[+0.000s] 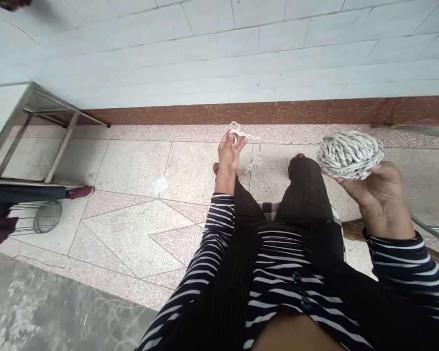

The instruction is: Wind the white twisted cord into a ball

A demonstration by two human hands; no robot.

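Observation:
A large wound ball of pale grey-white cord point(351, 153) rests in my right hand point(378, 192), gripped from below with the thumb on its near side. From the ball a thin dark-and-light strand point(292, 143) runs left, stretched nearly straight. It joins a looped white cord end point(245, 134), pinched in the fingers of my left hand point(229, 153). Loose white cord scraps point(255, 163) appear below the strand, between my knees.
A metal-legged table point(27, 97) stands at the left by the tiled wall point(212, 53). Below it are another person's leg and red shoe point(81, 192) and a wire-framed stool point(47, 217). White paper point(160, 185) lies on the floor. A straw bundle point(354, 229) is beside my right thigh.

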